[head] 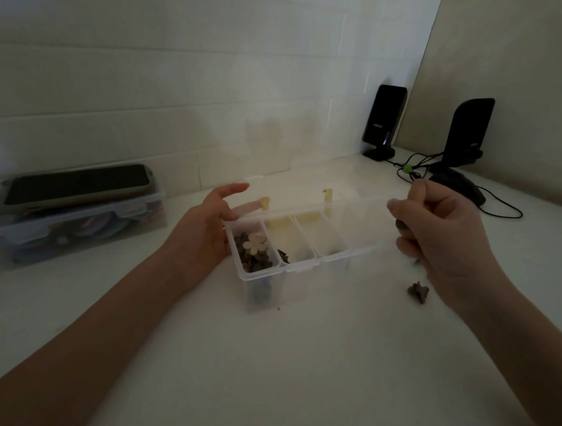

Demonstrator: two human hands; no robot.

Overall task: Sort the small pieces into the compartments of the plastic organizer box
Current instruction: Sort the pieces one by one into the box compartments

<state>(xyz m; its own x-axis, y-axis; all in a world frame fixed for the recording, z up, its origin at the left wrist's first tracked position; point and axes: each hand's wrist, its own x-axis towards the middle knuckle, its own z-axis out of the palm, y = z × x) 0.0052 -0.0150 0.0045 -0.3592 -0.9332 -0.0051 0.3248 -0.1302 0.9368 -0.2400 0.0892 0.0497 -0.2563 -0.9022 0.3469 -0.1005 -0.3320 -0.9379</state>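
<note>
A clear plastic organizer box [303, 267] lies open on the white counter, its lid tipped back. The leftmost compartment holds several dark flower-shaped pieces and one pale flower piece [255, 243]. A dark piece [283, 257] lies in the second compartment. My left hand [206, 229] rests against the box's left end, fingers relaxed. My right hand [438, 231] hovers over the box's right end with fingers curled around small dark pieces, mostly hidden in the fist. One dark piece [418, 291] lies loose on the counter below that hand.
A lidded clear storage box [65, 230] with a phone [78, 183] on top stands at the left. Two black speakers [384, 122] [467, 133], cables and a dark mouse [462, 187] occupy the back right corner. A tiled wall runs behind.
</note>
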